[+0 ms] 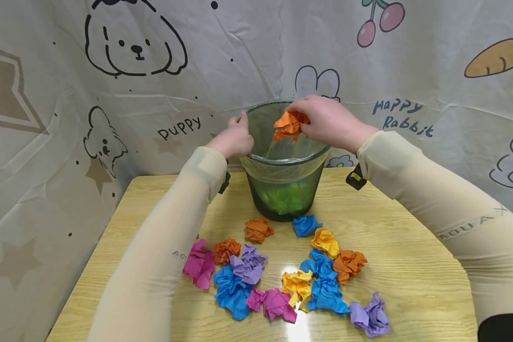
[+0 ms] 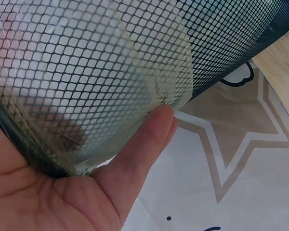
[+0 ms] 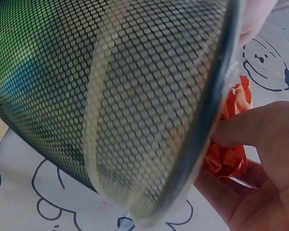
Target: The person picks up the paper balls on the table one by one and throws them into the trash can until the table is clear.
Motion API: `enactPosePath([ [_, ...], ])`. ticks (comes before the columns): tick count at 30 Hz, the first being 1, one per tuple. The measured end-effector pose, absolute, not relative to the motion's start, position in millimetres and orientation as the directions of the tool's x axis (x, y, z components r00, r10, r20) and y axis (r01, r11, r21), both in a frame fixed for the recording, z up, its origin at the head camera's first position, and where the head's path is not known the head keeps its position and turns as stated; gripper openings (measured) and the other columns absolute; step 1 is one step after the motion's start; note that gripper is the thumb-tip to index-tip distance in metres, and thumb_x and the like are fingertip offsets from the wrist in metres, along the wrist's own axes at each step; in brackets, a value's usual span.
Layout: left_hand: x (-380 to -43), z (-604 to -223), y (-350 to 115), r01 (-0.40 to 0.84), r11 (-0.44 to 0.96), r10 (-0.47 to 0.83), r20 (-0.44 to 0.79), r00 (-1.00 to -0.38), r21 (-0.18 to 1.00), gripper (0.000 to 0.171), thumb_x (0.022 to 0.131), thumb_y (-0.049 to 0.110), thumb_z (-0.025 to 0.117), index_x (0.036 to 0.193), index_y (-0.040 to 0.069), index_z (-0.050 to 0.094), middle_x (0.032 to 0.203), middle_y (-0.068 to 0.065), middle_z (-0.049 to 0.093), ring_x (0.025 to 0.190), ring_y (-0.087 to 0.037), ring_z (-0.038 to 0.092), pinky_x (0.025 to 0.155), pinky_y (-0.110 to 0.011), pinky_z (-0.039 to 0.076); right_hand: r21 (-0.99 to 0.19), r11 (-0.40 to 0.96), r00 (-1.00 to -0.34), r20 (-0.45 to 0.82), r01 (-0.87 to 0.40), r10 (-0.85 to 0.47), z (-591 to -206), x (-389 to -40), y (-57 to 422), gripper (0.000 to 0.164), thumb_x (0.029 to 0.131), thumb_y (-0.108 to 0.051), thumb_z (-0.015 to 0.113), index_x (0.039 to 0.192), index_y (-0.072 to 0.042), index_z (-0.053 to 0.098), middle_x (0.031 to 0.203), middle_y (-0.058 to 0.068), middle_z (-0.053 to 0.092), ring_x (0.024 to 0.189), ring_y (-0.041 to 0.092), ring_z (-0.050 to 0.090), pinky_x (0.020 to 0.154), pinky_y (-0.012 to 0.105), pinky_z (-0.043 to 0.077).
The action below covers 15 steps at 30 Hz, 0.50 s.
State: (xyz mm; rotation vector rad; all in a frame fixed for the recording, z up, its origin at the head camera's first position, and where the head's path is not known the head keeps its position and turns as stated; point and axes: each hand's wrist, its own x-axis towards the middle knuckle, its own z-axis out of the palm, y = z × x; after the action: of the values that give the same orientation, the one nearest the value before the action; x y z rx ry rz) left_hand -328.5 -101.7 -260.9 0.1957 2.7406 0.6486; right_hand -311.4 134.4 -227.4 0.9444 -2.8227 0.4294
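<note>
A black mesh wastebasket (image 1: pixel 288 190) with a translucent liner folded over its rim stands on the table, tilted a little toward me. My left hand (image 1: pixel 235 137) grips its left rim. In the left wrist view the thumb (image 2: pixel 139 159) presses along the outside of the mesh while the rim crosses the palm. My right hand (image 1: pixel 327 121) pinches a crumpled orange paper ball (image 1: pixel 288 126) over the basket's mouth. The right wrist view shows this orange paper (image 3: pixel 231 159) between thumb and fingers, just beyond the rim. Green shows through the lower mesh, with a blue patch (image 3: pixel 21 77).
Crumpled paper balls lie in front of the basket: a pink one (image 1: pixel 199 263) at left, purple ones such as this ball (image 1: pixel 371 316), several blue, yellow and orange ones. A printed curtain (image 1: pixel 248 52) hangs behind the wooden table (image 1: pixel 419 266).
</note>
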Motion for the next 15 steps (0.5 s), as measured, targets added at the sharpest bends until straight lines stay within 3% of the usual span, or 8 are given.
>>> enactPosePath([
  [6,-327,-259,-101,0.075,0.888,0.213,-0.262,-0.941,0.453,0.079,0.099,0.008,0.027,0.160,0.013,-0.024,0.168,-0.021,-0.016,0.083,-0.028,0.052,0.074,-0.041,0.044,-0.224,0.764,-0.796,0.174,-0.605,-0.579,-231,-316,126,0.036,0.099,-0.003,0.059,0.134,-0.009,0.065,0.120,0.011,0.063,0.105,0.028,0.056,0.094,0.047,0.047],
  [15,-327,-259,-100,0.055,0.895,0.193,-0.273,-0.943,0.443,0.078,0.100,0.008,0.027,0.160,0.014,-0.024,0.168,-0.019,-0.016,0.068,-0.021,0.041,0.068,-0.038,0.043,-0.181,0.771,-0.792,0.160,-0.611,-0.589,-239,-323,115,0.035,0.098,-0.005,0.064,0.133,-0.007,0.066,0.119,0.011,0.065,0.107,0.028,0.058,0.095,0.046,0.047],
])
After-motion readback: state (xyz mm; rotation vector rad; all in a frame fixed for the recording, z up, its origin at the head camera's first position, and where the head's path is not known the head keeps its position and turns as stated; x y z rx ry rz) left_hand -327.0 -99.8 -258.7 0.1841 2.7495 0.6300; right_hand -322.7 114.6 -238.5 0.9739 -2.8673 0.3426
